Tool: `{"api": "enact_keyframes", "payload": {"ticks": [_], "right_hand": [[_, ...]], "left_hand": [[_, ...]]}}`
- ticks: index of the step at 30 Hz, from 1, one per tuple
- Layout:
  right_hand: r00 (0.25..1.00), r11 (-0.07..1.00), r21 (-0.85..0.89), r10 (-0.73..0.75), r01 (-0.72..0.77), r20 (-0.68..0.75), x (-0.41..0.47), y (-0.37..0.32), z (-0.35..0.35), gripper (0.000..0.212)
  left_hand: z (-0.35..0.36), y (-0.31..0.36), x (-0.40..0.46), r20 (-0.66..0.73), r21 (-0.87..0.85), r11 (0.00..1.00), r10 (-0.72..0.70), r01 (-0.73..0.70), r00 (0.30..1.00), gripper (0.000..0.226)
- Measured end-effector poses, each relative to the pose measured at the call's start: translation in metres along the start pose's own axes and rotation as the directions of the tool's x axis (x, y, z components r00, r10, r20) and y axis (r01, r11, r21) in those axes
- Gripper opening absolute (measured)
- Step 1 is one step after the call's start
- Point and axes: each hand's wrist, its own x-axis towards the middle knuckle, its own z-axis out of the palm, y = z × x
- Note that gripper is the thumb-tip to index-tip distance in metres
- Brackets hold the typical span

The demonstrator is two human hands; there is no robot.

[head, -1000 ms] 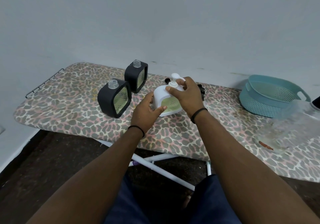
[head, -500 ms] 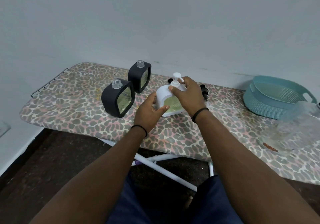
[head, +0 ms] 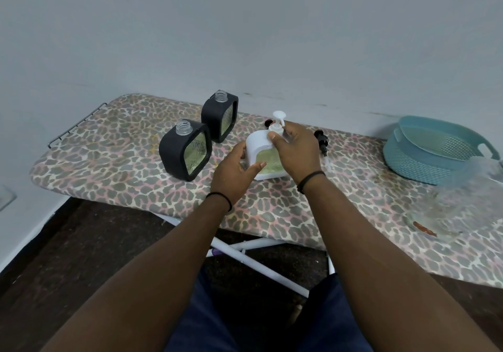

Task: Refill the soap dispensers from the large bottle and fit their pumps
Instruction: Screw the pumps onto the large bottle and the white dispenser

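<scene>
The white dispenser [head: 265,158] stands upright on the ironing board [head: 114,139] right in front of me, its pump [head: 277,123] rising straight up from the neck. My right hand [head: 295,150] sits over the top, fingers [head: 273,136] curled round the pump collar, so I judge the turn goes about that vertical axis. My left hand [head: 235,173] grips the body's left side, steadying it

**What cannot be seen well**

The right hand [head: 295,149] covers part of the white dispenser [head: 262,158] and its pump collar. The clear bottle [head: 462,199] at the right edge is blurred and cut off. The black pump [head: 321,140] behind the hand is partly hidden.
</scene>
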Motion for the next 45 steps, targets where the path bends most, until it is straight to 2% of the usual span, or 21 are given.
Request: {"api": "enact_keyframes", "payload": {"ticks": [2, 4, 7, 9, 11, 14, 18, 21, 23, 25, 28, 30, 33, 36, 41, 45], "right_hand": [[1.0, 0.999, -0.038, -0.003, 0.002, -0.027, -0.004, 0.0, 0.005, 0.037], [0.999, 0.998, -0.059, -0.023, 0.024, 0.024, -0.004, 0.0, 0.001, 0.035], [0.966, 0.999, -0.01, -0.042, 0.046, 0.255, 0.006, -0.003, -0.023, 0.033], [0.938, 0.997, -0.036, -0.046, 0.062, 0.344, 0.014, -0.006, -0.036, 0.029], [0.952, 0.991, -0.094, -0.057, 0.09, 0.302, 0.015, -0.008, -0.036, 0.022], [0.99, 0.981, -0.175, -0.062, 0.084, 0.126, 0.004, -0.007, -0.022, 0.023], [1.0, 0.992, -0.125, 0.001, -0.002, -0.011, -0.007, -0.01, -0.008, 0.031], [0.995, 0.998, -0.048, -0.025, 0.03, 0.098, -0.006, -0.007, -0.016, 0.027], [0.971, 0.997, -0.049, -0.04, 0.053, 0.236, -0.001, -0.008, -0.028, 0.025], [0.952, 0.996, -0.067, -0.039, 0.062, 0.305, 0.004, -0.008, -0.034, 0.026], [0.97, 0.976, -0.172, -0.091, 0.132, 0.224, 0.006, -0.005, -0.031, 0.023], [0.981, 0.977, -0.178, -0.084, 0.116, 0.176, 0.005, -0.004, -0.027, 0.019], [0.988, 0.986, -0.159, -0.033, 0.056, 0.148, 0.004, -0.007, -0.024, 0.035], [0.992, 0.983, -0.178, -0.033, 0.055, 0.123, 0.001, -0.011, -0.023, 0.038], [0.986, 0.992, -0.118, -0.026, 0.046, 0.166, -0.004, -0.014, -0.027, 0.031], [0.967, 0.986, -0.145, -0.044, 0.082, 0.251, -0.004, -0.015, -0.035, 0.029]], "left_hand": [[-0.001, -0.001, -0.001, 0.012, 0.011, 1.0, -0.005, 0.005, 1.0, 0.049], [-0.001, -0.002, -0.002, 0.031, 0.016, 1.0, -0.007, 0.007, 0.999, 0.049], [-0.003, -0.002, -0.001, 0.055, 0.008, 1.0, -0.005, 0.005, 0.998, 0.053], [-0.004, -0.002, 0.0, 0.074, 0.012, 1.0, -0.012, 0.011, 0.997, 0.055], [-0.003, -0.003, 0.0, 0.085, 0.018, 1.0, -0.024, 0.023, 0.996, 0.055], [-0.003, -0.003, 0.002, 0.097, 0.048, 0.998, -0.035, 0.031, 0.995, 0.05], [-0.005, -0.001, 0.002, 0.112, 0.044, 0.998, -0.04, 0.035, 0.993, 0.053], [-0.005, -0.002, -0.001, 0.116, 0.026, 0.999, -0.05, 0.047, 0.992, 0.057], [-0.005, -0.001, -0.001, 0.115, 0.032, 0.999, -0.043, 0.04, 0.992, 0.057], [-0.005, -0.002, 0.0, 0.117, 0.045, 0.999, -0.034, 0.029, 0.993, 0.056], [-0.004, -0.004, 0.001, 0.118, 0.054, 0.998, -0.042, 0.036, 0.992, 0.054], [-0.004, -0.003, 0.001, 0.109, 0.056, 0.997, -0.056, 0.05, 0.992, 0.052], [-0.003, -0.003, 0.002, 0.094, 0.055, 0.997, -0.052, 0.047, 0.994, 0.051], [-0.003, -0.002, 0.002, 0.086, 0.034, 0.998, -0.058, 0.055, 0.995, 0.051], [-0.004, -0.001, -0.002, 0.101, 0.036, 0.998, -0.05, 0.047, 0.994, 0.054], [-0.003, -0.001, -0.003, 0.104, 0.041, 0.998, -0.054, 0.05, 0.993, 0.057]]}}
